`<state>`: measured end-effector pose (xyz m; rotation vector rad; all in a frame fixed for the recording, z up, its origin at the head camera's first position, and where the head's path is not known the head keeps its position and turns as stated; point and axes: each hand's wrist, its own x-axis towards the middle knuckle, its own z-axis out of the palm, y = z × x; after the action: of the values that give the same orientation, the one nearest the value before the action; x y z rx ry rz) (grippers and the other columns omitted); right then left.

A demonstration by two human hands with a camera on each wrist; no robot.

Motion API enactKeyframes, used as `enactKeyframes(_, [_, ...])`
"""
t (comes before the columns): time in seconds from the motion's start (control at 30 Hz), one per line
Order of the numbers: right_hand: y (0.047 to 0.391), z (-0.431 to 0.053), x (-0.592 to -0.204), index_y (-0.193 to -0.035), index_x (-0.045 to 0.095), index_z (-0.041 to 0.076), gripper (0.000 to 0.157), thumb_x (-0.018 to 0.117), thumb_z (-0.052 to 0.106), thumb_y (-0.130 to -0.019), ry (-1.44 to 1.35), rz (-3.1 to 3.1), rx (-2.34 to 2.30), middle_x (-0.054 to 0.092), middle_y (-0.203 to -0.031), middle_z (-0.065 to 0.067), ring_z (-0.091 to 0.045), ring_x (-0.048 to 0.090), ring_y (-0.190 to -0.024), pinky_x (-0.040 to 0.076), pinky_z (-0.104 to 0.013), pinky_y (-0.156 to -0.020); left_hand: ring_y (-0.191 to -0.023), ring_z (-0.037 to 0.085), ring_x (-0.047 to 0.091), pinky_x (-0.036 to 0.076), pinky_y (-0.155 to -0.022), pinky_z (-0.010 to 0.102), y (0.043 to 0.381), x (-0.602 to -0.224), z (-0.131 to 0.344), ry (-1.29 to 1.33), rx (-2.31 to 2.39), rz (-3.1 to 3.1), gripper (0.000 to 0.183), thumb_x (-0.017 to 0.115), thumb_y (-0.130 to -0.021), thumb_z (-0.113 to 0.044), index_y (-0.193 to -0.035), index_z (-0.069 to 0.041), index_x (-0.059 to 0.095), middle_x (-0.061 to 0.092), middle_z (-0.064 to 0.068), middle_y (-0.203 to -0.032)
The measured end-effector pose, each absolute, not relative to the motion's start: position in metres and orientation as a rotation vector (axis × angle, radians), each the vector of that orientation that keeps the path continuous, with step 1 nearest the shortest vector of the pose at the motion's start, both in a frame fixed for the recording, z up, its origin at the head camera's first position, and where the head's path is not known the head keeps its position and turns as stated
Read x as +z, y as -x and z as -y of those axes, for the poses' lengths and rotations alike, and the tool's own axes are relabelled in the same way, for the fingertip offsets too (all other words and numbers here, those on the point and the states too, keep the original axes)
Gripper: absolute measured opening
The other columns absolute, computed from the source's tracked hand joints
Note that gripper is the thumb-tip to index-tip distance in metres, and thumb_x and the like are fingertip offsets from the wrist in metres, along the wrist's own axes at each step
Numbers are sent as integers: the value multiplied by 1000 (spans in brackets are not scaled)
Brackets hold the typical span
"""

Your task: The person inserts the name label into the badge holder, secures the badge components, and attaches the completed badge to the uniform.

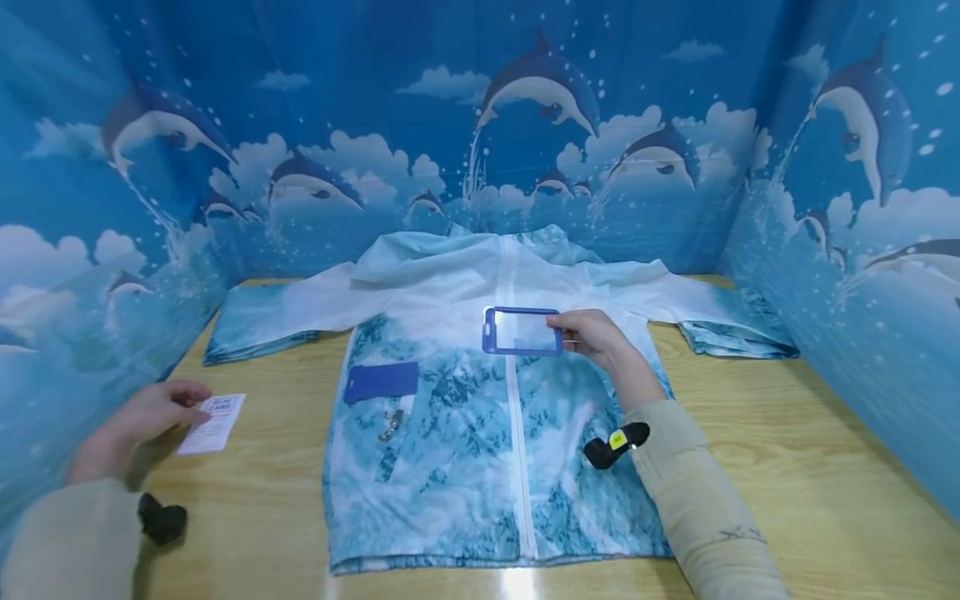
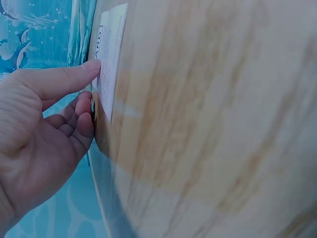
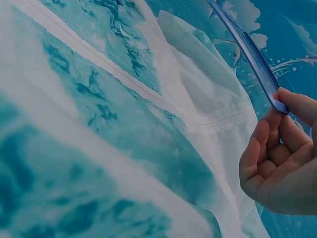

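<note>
A curtained, booth-like space: blue, dolphin-printed sheet hangings (image 1: 420, 50) rise behind and on both sides of a yellowish wood-grain tabletop (image 1: 780, 442).

A pale yellow tabletop (image 1: 795, 475) with brown wood grain spans the lower half of the head camera's frame, a bright patch of light (image 1: 519, 585) glinting at its bottom edge. Laid flat across the center is a teal-and-white patterned fabric jacket (image 1: 442, 508), its white front zipper (image 1: 517, 467) running toward the viewer and its hem (image 1: 442, 563) near the bottom of the frame. The jacket's sleeves extend to middle left (image 1: 258, 321) and middle right (image 1: 738, 329), their teal ends lying in layers on the wood.
</note>
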<state>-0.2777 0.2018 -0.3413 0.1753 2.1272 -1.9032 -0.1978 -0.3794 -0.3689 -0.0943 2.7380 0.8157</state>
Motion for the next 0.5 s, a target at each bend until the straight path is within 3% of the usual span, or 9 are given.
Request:
enactKeyframes(0.17, [276, -201, -341, -119, 56, -5, 40, 62, 22, -90, -171, -2129, -1905, 59, -85, -8, -14, 53, -69, 47, -29, -72, -98, 43, 43, 36, -80, 54, 198, -367, 378, 112, 835, -2715, 55, 66, -84, -22, -121, 13, 47, 45, 35, -113])
enactKeyframes(0.5, [274, -200, -341, -124, 51, -8, 45, 60, 20, -91, -143, -2120, -1909, 59, -74, 0, -13, 53, -66, 43, -41, -84, -90, 34, 45, 36, -69, 36, 196, -365, 374, 99, 816, -2705, 45, 65, -84, -19, -113, 12, 52, 52, 24, -101])
